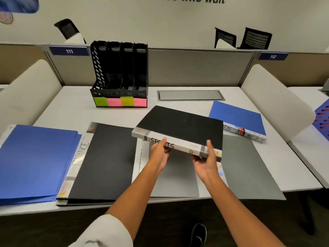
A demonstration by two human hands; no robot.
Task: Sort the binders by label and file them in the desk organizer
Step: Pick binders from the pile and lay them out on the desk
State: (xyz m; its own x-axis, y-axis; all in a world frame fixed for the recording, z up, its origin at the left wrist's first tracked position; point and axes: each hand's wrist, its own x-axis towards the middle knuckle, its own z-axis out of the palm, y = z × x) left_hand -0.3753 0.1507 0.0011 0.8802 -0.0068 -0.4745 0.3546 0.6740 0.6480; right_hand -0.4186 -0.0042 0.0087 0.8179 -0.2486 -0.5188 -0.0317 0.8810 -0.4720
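Note:
A black binder (181, 127) with SPORTS on its grey spine hovers above the desk, spine toward me. My left hand (159, 154) grips the spine's left part and my right hand (206, 161) grips its right end, thumbs on top. The black desk organizer (119, 73) stands at the back left, its slots holding nothing visible, with green and pink notes on its front. A black binder marked FINANCE (106, 161) lies flat at left, blue binders (33, 163) beside it. Another blue binder (238, 118) lies at right. Grey-black binders (249, 168) lie under the held one.
A grey cable hatch (190, 95) is set into the white desk (71, 106) behind the binders. Grey partition panels numbered 111 and 112 close the back. Beige dividers flank both sides. A blue perforated tray (323, 116) shows at the far right edge.

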